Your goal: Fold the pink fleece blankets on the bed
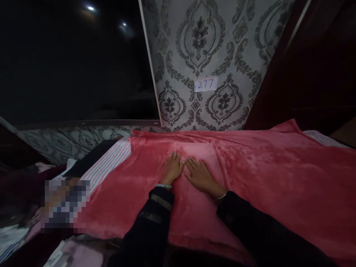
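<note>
A plush red blanket (125, 193) lies spread over a long flat surface in front of me, with some wrinkles along its far edge. Palm down on its middle rests my left hand (173, 167), fingers stretched forward. Close beside it, my right hand (200, 174) also presses flat on the blanket, fingers extended and pointing up and left. The two hands nearly touch at the thumbs. Neither holds anything. Under the blanket's left side shows a striped cloth (108, 163), and a bit of pale cloth (324, 138) peeks out at the far right.
A large dark screen (78, 66) stands at the back left. Patterned wallpaper (200, 44) carries a paper label (205, 84) reading 277. Dark red panelling (311, 74) rises at the right. Folded cloths (80, 254) lie at the lower left, near a pixelated patch.
</note>
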Available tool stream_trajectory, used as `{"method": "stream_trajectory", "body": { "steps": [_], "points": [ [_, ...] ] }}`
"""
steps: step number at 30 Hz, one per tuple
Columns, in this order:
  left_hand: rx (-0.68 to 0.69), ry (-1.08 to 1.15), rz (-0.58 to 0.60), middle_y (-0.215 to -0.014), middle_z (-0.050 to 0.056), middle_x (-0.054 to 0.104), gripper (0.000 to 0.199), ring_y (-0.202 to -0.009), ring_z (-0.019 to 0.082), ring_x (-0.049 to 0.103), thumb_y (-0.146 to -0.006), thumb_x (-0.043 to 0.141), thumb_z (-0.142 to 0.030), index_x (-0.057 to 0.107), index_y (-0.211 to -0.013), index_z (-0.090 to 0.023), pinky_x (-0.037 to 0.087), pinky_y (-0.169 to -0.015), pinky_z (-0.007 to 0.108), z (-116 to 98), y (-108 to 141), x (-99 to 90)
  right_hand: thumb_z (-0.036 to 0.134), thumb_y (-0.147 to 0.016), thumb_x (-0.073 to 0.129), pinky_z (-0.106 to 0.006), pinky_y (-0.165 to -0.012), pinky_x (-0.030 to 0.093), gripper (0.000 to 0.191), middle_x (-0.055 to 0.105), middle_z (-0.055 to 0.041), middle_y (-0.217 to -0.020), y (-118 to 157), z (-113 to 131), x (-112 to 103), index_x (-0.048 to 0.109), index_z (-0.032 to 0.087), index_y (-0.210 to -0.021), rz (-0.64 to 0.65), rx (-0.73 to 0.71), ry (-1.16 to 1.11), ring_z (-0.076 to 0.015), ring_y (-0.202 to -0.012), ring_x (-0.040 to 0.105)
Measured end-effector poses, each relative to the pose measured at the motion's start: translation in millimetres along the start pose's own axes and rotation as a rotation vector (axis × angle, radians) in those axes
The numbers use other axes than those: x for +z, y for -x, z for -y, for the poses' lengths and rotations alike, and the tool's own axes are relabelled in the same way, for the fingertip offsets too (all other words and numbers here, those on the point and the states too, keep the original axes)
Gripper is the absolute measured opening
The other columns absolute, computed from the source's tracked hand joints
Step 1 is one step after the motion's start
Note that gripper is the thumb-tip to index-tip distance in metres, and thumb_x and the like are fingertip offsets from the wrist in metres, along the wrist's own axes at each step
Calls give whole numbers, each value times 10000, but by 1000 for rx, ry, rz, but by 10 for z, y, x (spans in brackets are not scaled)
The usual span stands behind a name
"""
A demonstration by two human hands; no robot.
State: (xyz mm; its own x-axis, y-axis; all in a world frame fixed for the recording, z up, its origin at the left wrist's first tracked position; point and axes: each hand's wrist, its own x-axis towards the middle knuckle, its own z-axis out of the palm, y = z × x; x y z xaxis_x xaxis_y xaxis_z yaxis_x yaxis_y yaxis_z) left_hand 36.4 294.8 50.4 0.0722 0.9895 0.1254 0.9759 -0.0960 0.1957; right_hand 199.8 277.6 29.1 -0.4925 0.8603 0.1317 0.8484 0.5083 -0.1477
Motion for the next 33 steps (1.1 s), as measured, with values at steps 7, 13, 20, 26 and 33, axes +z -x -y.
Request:
{"method": "stream_trajectory", "body": {
  "steps": [7,13,20,26,33],
  "points": [
    [10,-71,-44,-1665,114,347,560,-1542,335,289,-1033,353,-388,393,-1573,-243,343,-1189,616,-10,11,2,401,-1021,373,-612,-1215,219,654,308,-233,-1629,-288,-325,-196,382,58,-1578,32,156,48,-349,-1526,273],
    [51,-120,-34,-1648,104,380,547,-1540,302,308,-1049,268,-328,426,-1551,-178,296,-1216,634,-36,41,-7,323,-1046,332,-579,-1224,218,567,292,-99,-1669,-857,-114,-225,371,214,-1602,-21,-54,-2,-280,-1549,229],
    [66,-122,-50,-1617,126,427,553,-1521,302,350,-1026,330,-326,435,-1544,-164,353,-1192,611,35,-61,84,495,-1045,382,-597,-1228,189,654,324,-168,-1644,-719,-779,-64,390,128,-1586,-47,162,81,-334,-1524,276],
    [62,-90,-16,-1624,143,409,570,-1529,311,332,-1023,309,-339,430,-1544,-141,346,-1185,636,14,-57,42,473,-1050,323,-598,-1213,235,664,228,-158,-1679,-372,-1196,-247,325,121,-1612,59,366,46,-329,-1546,222],
    [56,-25,92,-1675,125,305,598,-1566,296,243,-1031,300,-389,366,-1584,-173,264,-1228,628,-9,-130,-129,492,-1054,273,-563,-1231,245,682,223,-142,-1681,294,-1206,-580,284,132,-1632,163,342,-85,-317,-1560,178]
  ]
}}
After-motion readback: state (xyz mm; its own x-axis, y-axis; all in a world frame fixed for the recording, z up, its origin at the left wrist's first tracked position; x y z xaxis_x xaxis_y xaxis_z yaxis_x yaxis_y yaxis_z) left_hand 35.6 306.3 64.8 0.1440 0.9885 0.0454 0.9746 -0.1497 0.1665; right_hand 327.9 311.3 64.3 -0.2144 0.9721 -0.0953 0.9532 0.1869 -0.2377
